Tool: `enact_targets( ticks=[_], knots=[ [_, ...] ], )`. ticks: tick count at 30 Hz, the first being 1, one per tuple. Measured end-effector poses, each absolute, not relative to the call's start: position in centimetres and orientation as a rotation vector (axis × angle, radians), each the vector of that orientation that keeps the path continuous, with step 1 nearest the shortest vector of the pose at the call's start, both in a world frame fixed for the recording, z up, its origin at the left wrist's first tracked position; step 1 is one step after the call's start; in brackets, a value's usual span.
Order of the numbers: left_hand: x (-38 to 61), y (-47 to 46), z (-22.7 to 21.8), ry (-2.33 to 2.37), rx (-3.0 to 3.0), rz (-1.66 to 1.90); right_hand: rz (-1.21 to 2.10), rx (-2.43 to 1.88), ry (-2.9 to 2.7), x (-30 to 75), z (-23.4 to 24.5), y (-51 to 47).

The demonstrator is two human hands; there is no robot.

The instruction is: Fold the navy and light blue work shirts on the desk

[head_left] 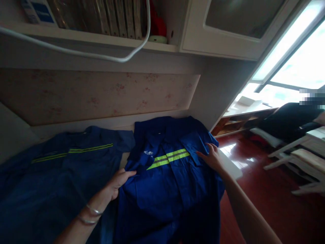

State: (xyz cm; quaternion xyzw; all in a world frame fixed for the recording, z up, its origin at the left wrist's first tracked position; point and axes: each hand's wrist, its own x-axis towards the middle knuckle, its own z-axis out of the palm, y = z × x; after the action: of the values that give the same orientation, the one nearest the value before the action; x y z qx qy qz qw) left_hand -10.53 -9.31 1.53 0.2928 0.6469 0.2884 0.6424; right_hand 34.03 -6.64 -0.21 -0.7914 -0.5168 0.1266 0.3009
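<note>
Your left hand (119, 181) rests open on the left edge of the blue work shirt (165, 189), and your right hand (212, 156) lies open on its chest. The shirt lies on what appears to be a bed (230, 166) (second shirt (63, 169) alongside). Smooth outward evenly, without bunching.

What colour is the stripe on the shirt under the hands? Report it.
Yellow-green stripe, head view.
</note>
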Motion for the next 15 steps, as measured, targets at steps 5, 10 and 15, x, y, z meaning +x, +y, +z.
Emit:
enact_targets(
  ticks=[5, 10, 15],
  knots=[
    [-10.9, -14.3, 5.0, 1.356, 0.658, 0.712, 0.707, -2.341, -1.254, 32.7, -0.8, -2.2],
    [-12.7, -21.9, 6.7, 1.211, 0.420, 0.788, 1.472, -1.902, -1.135, 31.0, 1.5, -5.9],
    [-19.9, -27.6, 7.3, 1.332, 0.459, 0.934, 1.723, -1.606, -1.169, 27.8, 7.1, -10.9]
  ],
)
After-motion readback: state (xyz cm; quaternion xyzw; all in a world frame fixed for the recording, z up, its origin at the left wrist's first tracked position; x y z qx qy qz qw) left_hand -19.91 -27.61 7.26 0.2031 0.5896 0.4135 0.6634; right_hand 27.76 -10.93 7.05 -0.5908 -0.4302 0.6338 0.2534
